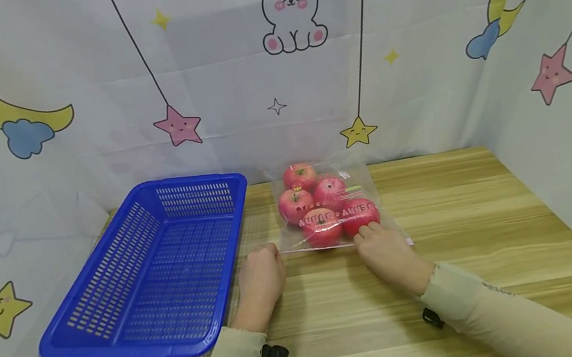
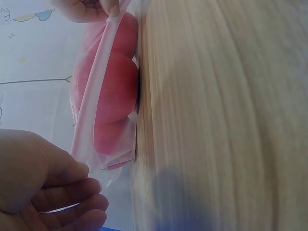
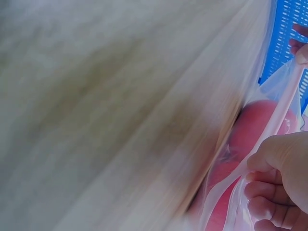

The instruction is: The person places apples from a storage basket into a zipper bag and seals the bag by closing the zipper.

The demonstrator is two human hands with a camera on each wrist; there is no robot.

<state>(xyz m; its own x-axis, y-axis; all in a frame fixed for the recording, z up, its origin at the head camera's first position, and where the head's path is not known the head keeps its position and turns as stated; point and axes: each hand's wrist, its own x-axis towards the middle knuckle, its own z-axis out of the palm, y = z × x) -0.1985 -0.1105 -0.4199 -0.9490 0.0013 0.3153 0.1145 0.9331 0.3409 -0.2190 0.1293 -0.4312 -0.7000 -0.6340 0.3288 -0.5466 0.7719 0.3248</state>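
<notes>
A clear zip bag (image 1: 359,175) with several red apples (image 1: 322,228) inside lies on the table, its printed lettering upside down in the head view. Along its near edge runs a pale pink zip strip (image 2: 94,91). My left hand (image 1: 262,276) pinches the left end of that strip between thumb and forefinger, the other fingers curled loosely below. Farther right along the strip, my right hand (image 1: 390,256) pinches it with thumb and forefinger, close to the front right apple (image 1: 361,215). In the right wrist view the strip (image 3: 276,115) stretches between both hands.
A blue plastic basket (image 1: 241,233) with perforated walls stands left of the bag, beside my left forearm. The wood-grain table (image 1: 467,220) extends to the right. A white cloth (image 1: 418,105) printed with stars, moons and a rabbit hangs behind and at the sides.
</notes>
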